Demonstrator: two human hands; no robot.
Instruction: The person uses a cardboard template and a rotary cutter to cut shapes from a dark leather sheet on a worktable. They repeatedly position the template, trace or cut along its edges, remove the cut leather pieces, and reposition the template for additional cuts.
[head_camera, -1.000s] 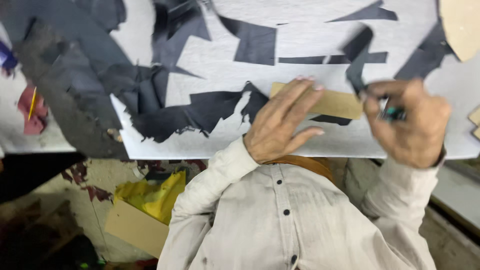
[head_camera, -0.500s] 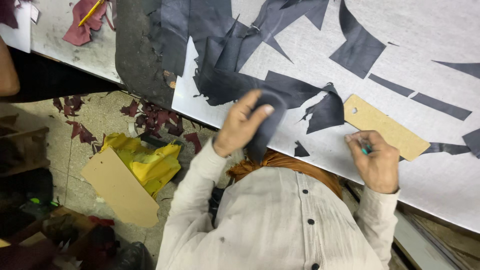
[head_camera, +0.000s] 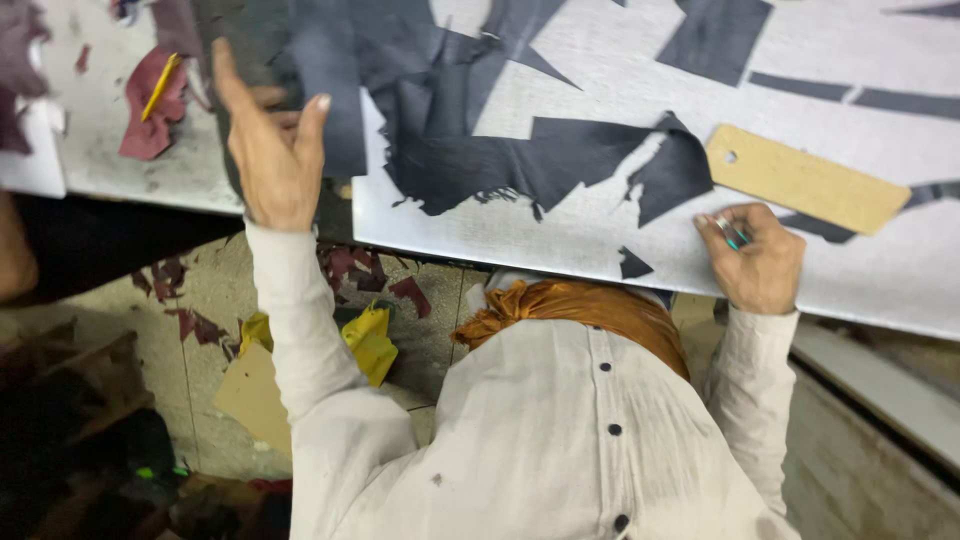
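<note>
I see the left hand (head_camera: 272, 150) has moved away to the big dark sheet (head_camera: 300, 80), fingers spread open. The right hand (head_camera: 755, 260) stays on the desk (head_camera: 900, 290), fingers clenched around a small green tool (head_camera: 737, 238) near the tan card (head_camera: 805, 178).

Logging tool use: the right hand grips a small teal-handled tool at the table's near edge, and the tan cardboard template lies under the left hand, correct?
Not quite. In the head view the tan cardboard template lies just beyond the right hand; the left hand is on dark fabric.

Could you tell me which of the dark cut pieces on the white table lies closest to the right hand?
The small dark scrap near the table's front edge, just beside the right hand; the other dark pieces lie farther up.
</note>
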